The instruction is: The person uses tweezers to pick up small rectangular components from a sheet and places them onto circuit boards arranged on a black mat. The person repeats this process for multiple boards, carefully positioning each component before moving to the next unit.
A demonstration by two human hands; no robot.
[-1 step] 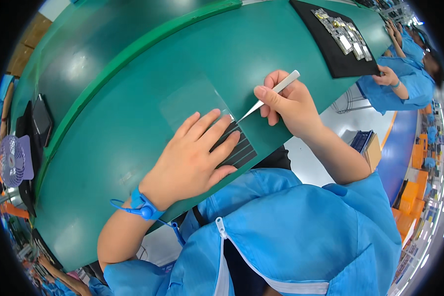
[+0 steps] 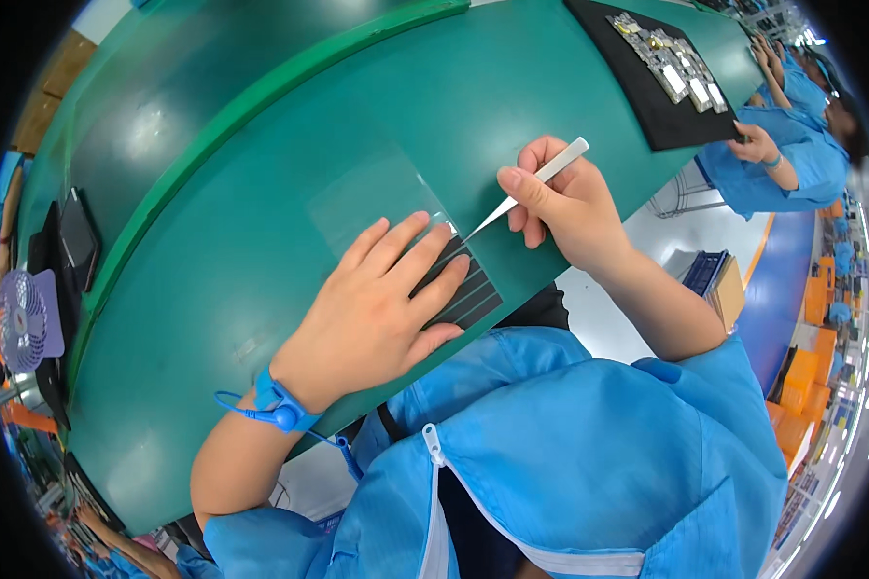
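Note:
My left hand (image 2: 362, 314) lies flat with its fingers spread, pressing on a thin clear sheet (image 2: 362, 183) on the green table. Black strips (image 2: 473, 294), set side by side with narrow gaps between them, fill the sheet's near end; my fingers cover part of them. Pinched in my right hand (image 2: 584, 212) is a pair of pale metal tweezers (image 2: 548, 170), slanting down to the left. Their tips meet the sheet's right edge, close to the farthest black strip. Whether the tips grip anything is too small to tell. A blue wrist strap (image 2: 285, 405) with a cord circles my left wrist.
A black mat (image 2: 637, 106) carrying several circuit boards (image 2: 671, 63) lies at the far right, where a co-worker's hand (image 2: 758, 145) touches its corner. A raised green strip (image 2: 212, 121) crosses the table. A purple fan (image 2: 24, 318) and a dark flat device (image 2: 79, 239) are at left.

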